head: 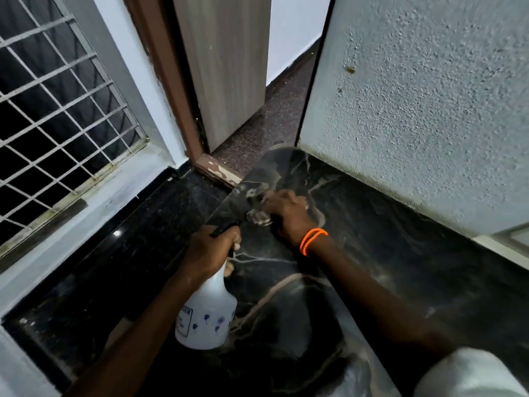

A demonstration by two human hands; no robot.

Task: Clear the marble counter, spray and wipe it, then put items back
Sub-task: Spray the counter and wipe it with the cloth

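Observation:
A dark marble counter [400,253] with pale veins runs along a rough wall. My left hand [209,250] grips the black trigger head of a white spray bottle [207,316], held above the counter's left edge with its nozzle aimed forward. My right hand [289,216], an orange band at its wrist, presses down on the far part of the counter over a blurred pale cloth [259,216]. The cloth is mostly hidden under the fingers and smeared by motion.
Left of the counter, dark polished floor [128,253] reaches a doorway with a brown frame [171,90] and a half-open grey door [229,67]. A barred window [51,110] is on the left wall. The textured wall [429,110] bounds the counter's right side.

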